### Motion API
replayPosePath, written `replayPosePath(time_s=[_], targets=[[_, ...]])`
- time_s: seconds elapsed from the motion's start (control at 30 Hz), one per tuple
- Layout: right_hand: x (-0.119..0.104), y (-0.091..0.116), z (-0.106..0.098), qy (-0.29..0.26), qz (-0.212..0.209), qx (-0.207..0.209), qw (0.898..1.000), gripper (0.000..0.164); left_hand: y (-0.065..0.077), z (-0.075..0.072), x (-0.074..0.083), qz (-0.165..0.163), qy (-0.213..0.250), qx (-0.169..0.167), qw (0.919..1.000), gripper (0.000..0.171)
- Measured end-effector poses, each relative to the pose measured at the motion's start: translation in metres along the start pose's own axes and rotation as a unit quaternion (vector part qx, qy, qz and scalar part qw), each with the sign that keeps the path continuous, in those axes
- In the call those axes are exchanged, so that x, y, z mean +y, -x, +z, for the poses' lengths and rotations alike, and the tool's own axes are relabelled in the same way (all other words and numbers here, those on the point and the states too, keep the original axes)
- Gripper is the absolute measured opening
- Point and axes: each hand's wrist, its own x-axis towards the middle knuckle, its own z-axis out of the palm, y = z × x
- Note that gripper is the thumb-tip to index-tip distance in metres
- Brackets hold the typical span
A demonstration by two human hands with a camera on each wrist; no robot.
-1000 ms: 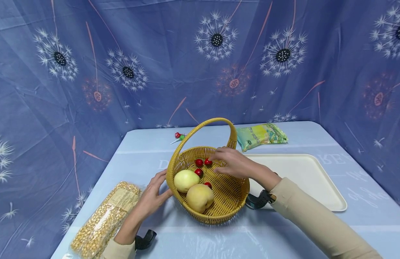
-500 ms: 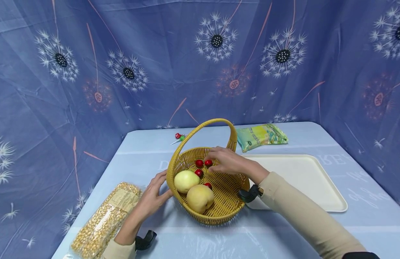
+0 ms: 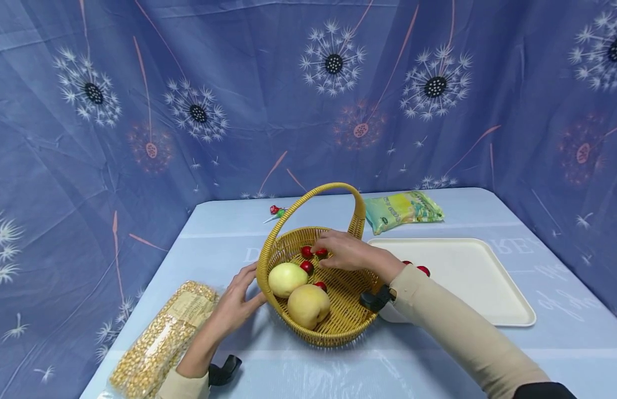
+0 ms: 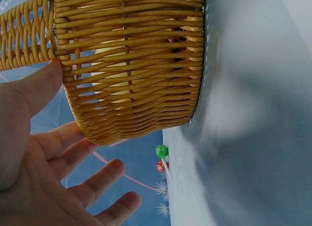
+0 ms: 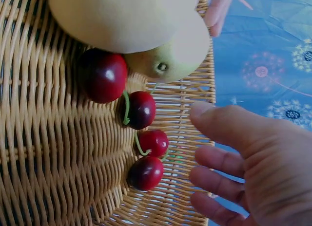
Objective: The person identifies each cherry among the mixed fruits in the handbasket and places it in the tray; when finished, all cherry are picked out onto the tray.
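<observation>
A yellow wicker basket [image 3: 355, 299] with a tall handle holds several red cherries [image 3: 306, 267], a pale green-yellow fruit [image 3: 287, 279] and a larger yellow fruit [image 3: 309, 306]. My left hand [image 3: 233, 307] steadies the basket's left side. In the left wrist view, its thumb lies against the wicker near the handle and the other fingers spread out straight. Over the back of the basket is my right hand [image 3: 345, 252], loosely bent, close above the two rear cherries. The right wrist view shows the hand [image 5: 273, 162] apart from the green-stemmed cherries [image 5: 147, 173], with nothing in its fingers.
A cream tray [image 3: 468, 277] stands right of the basket, two cherries [image 3: 423, 270] on it beside my sleeve. Behind lie a green-yellow packet [image 3: 404, 210] and lollipops [image 3: 278, 210]. At left is a bag of corn kernels [image 3: 161, 341]. A blue curtain [image 3: 268, 111] hangs behind the table.
My right hand has shifted slightly left and farther over the rear cherries. The sleeve has moved along, and two cherries on the tray have come into view. My left hand stays put.
</observation>
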Motion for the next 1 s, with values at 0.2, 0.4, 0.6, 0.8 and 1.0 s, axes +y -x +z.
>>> replayPosePath(time_s=[0.2,0.4,0.6,0.8,1.0], targets=[[0.001,-0.008,0.007,0.038,-0.009,-0.010,0.999,0.033,0.000,0.001,0.000,-0.008,0.000,-0.004,1.0000,0.059],[-0.001,-0.012,0.014,0.025,-0.016,-0.053,0.998,0.031,0.000,0.000,0.000,-0.008,0.000,-0.001,1.0000,0.059],[-0.003,-0.012,0.017,0.010,-0.020,-0.114,0.993,0.029,0.000,0.000,0.000,-0.007,0.001,-0.001,1.0000,0.060],[-0.001,-0.011,0.019,-0.026,-0.025,-0.155,0.987,0.027,0.000,0.000,0.000,-0.009,-0.002,-0.002,1.0000,0.060],[-0.002,-0.010,0.021,-0.037,-0.034,-0.172,0.984,0.026,0.000,0.000,0.001,-0.008,-0.002,0.000,1.0000,0.060]])
